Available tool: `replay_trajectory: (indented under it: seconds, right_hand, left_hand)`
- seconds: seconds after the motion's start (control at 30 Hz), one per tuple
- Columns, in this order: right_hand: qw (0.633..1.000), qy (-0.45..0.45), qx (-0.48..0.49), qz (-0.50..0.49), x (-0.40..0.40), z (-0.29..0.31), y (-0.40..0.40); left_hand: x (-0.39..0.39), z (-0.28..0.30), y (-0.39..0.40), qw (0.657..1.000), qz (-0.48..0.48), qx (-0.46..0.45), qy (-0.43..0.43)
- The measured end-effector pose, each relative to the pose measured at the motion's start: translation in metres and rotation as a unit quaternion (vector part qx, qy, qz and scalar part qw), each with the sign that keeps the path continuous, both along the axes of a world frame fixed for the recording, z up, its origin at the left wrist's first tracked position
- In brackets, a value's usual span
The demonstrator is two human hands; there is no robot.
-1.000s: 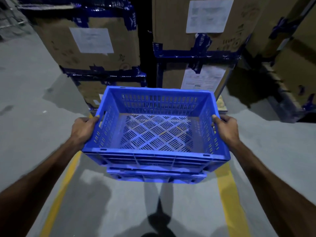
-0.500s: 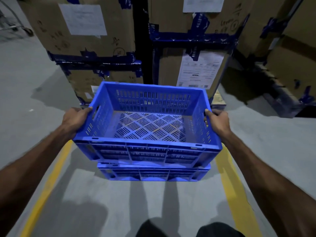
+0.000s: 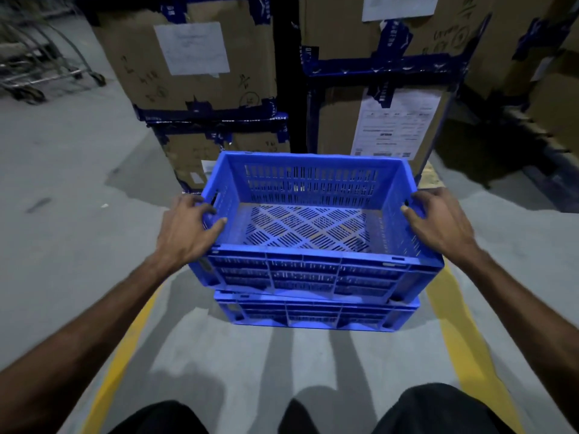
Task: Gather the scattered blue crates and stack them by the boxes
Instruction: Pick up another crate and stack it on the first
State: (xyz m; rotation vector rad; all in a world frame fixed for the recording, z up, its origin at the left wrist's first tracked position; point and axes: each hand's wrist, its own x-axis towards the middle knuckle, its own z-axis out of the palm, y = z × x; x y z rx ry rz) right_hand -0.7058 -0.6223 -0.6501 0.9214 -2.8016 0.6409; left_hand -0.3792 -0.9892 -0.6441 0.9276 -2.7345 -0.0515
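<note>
Now top crate (image 3: 307, 270) between hands, left (image 3: 185, 228), right (image 3: 438, 223)

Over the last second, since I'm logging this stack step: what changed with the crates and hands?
The top crate came down onto the lower crate and now looks seated. Both hands shifted up to its rim: the left hand and the right hand curl over the side edges. The lower crate and the cardboard boxes stayed put.
</note>
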Motion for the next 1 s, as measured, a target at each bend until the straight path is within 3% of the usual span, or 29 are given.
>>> replay_trajectory:
  seconds: [0.1, 0.27, 0.5, 1.0]
  right_hand:
    - [0.991, 0.072, 0.038, 0.103, 0.031, 0.004, 0.007]
    - [0.968, 0.051, 0.071, 0.235, 0.069, -0.007, 0.015]
    - [0.969, 0.059, 0.039, 0.236, 0.083, -0.017, 0.022]
    - [0.970, -0.063, -0.036, 0.233, 0.069, -0.010, 0.034]
  left_hand:
    - [0.022, -0.011, 0.008, 0.994, -0.104, -0.040, -0.002]
    - [0.033, -0.020, 0.015, 0.980, -0.186, -0.066, -0.006]
    - [0.032, -0.022, 0.019, 0.977, -0.209, -0.038, 0.015]
    - [0.033, -0.024, 0.026, 0.973, -0.227, -0.020, 0.048]
